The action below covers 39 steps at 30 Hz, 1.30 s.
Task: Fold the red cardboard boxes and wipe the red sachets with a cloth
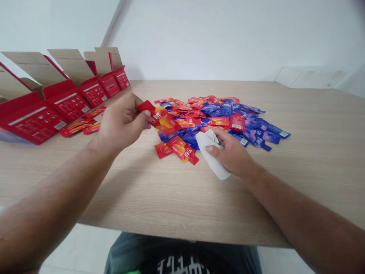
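Between thumb and fingers, my left hand (122, 118) pinches one end of a red sachet with an orange fruit print (163, 120), raised above the table. My right hand (232, 152) is closed around a folded white cloth or tissue (212, 160), just in front of the pile. A heap of red sachets (186, 122) and blue sachets (256, 131) spreads behind and between both hands. Two red sachets (182, 149) lie at its near edge, below the one in my left hand.
Several open red cardboard boxes (67, 99) stand in a row at the left, flaps raised. A few red sachets (76, 127) lie in front of them. The wooden table (159, 205) meets a white wall (211, 42) behind; its front edge is near my lap.
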{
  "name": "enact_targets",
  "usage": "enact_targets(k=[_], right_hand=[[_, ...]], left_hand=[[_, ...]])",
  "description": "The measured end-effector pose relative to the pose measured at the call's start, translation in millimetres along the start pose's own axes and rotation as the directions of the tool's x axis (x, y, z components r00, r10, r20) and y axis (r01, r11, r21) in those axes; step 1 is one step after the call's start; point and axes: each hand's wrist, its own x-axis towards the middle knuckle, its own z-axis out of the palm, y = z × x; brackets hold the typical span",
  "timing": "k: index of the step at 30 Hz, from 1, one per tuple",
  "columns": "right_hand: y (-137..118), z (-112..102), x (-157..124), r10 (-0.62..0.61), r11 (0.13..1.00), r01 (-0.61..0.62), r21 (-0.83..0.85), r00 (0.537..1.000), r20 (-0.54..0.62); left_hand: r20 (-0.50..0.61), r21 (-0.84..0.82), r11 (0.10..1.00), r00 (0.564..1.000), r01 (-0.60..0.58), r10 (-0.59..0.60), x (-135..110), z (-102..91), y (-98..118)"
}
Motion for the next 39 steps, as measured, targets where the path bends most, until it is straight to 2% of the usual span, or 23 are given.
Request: enact_targets(k=[2, 5, 6, 8, 11, 14, 19, 23, 25, 28, 30, 31, 33, 37, 39], right_hand=[[-6, -5, -1, 0.099, 0.974, -0.124, 0.191, 0.986, 0.132], [-14, -8, -3, 0.161, 0.912, -0.263, 0.316, 0.936, 0.313], [-15, -8, -3, 0.163, 0.905, -0.279, 0.322, 0.924, 0.345], [-17, -6, -4, 0.154, 0.907, -0.283, 0.310, 0.911, 0.382], [-17, -3, -3, 0.144, 0.925, -0.258, 0.278, 0.917, 0.373], [-15, -2, 0, 0.166, 0.949, -0.248, 0.192, 0.916, 0.365], [-13, -1, 1, 0.190, 0.963, -0.250, 0.103, 0.896, 0.402], [-12, 0, -1, 0.191, 0.965, -0.250, 0.084, 0.883, 0.430], [-12, 1, -4, 0.200, 0.968, -0.246, 0.047, 0.874, 0.444], [-15, 5, -7, 0.217, 0.974, -0.226, -0.035, 0.866, 0.451], [-19, 7, -9, 0.224, 0.974, -0.216, -0.070, 0.868, 0.443], [-21, 8, -9, 0.229, 0.973, -0.215, -0.082, 0.872, 0.432], [-22, 9, -10, 0.241, 0.970, -0.220, -0.099, 0.890, 0.386], [-17, 7, -8, 0.254, 0.967, -0.238, -0.097, 0.936, 0.242], [-13, 5, -7, 0.263, 0.964, -0.249, -0.094, 0.949, 0.177]], left_hand=[[0.171, -0.175, 0.979, 0.982, 0.108, -0.078, -12, 19.7, 17], [0.455, -0.284, 0.914, 0.880, 0.290, -0.137, -28, 52.7, 24], [0.512, -0.285, 0.902, 0.847, 0.326, -0.144, -32, 62.6, 23], [0.563, -0.274, 0.890, 0.811, 0.364, -0.158, -37, 78.5, 19], [0.560, -0.279, 0.864, 0.803, 0.418, -0.207, -39, 92.2, 11], [0.534, -0.281, 0.846, 0.806, 0.453, -0.254, -40, 97.5, 4], [0.449, -0.185, 0.900, 0.849, 0.394, -0.279, -47, 102.2, -9], [0.454, -0.144, 0.905, 0.839, 0.400, -0.298, -55, 106.6, -15], [0.461, -0.130, 0.926, 0.848, 0.355, -0.261, -57, 108.0, -14], [0.414, -0.126, 0.972, 0.901, 0.200, -0.132, -59, 109.2, -12], [0.393, -0.156, 0.976, 0.916, 0.154, -0.082, -61, 109.7, -12], [0.397, -0.190, 0.965, 0.913, 0.178, -0.090, -61, 110.0, -13], [0.429, -0.291, 0.908, 0.890, 0.300, -0.156, -64, 110.9, -16], [0.526, -0.454, 0.697, 0.798, 0.556, -0.295, -67, 113.1, -20], [0.569, -0.451, 0.653, 0.760, 0.608, -0.315, -68, 113.6, -18]])
